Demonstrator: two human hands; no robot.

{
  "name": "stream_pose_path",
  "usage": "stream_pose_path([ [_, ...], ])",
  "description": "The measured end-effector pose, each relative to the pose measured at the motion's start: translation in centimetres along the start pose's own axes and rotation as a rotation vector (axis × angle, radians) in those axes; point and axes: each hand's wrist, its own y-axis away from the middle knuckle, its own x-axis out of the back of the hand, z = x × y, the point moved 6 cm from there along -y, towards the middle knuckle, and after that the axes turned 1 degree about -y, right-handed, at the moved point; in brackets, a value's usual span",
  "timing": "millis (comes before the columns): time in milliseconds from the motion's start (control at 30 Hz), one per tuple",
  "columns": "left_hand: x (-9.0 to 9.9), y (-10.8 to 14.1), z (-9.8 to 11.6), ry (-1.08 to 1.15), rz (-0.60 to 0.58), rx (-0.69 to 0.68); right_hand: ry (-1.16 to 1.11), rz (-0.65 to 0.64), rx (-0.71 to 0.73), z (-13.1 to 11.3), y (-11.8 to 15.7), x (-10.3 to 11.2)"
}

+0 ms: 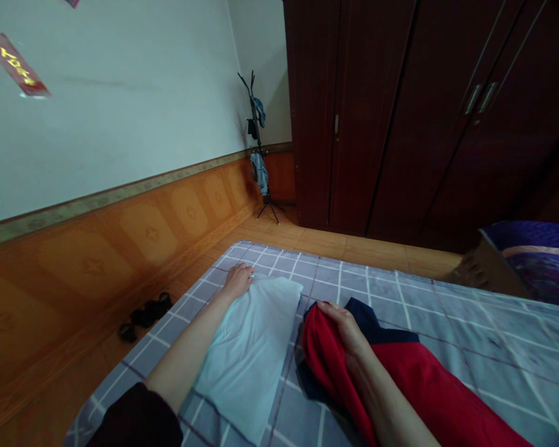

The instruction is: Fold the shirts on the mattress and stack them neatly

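Observation:
A pale, light-blue folded cloth [254, 347] lies flat on the checked grey bedsheet [354, 279]. My left hand [239, 280] pinches its far left corner. To the right, a red and navy garment [428, 379] is spread loosely over the bed. My right hand [347, 329] is closed on a bunched red fold of it, thumb on top, with navy fabric showing behind and below. A narrow strip of sheet separates the two cloths.
Dark red wardrobes [382, 124] stand beyond the bed. A coat rack [257, 136] with hanging items is in the corner. Black shoes [144, 315] sit on the floor at left. Purple bedding [540, 254] shows at the right edge.

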Motion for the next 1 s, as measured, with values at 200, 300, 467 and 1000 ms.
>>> stream_pose_path([
  [200,0.1,0.1,0.2,-0.012,0.031,0.024,-0.007,0.005,0.001,0.0,0.0,0.0],
  [300,0.3,0.5,0.4,-0.002,0.055,0.016,-0.015,-0.003,-0.001,0.0,0.0,-0.1],
  [467,0.9,1.1,0.7,0.035,0.104,-0.025,0.0,-0.004,0.014,-0.1,0.1,-0.3],
  [1000,2.3,2.1,0.9,0.116,0.124,-0.09,-0.008,0.011,-0.009,0.1,-0.1,0.1],
])
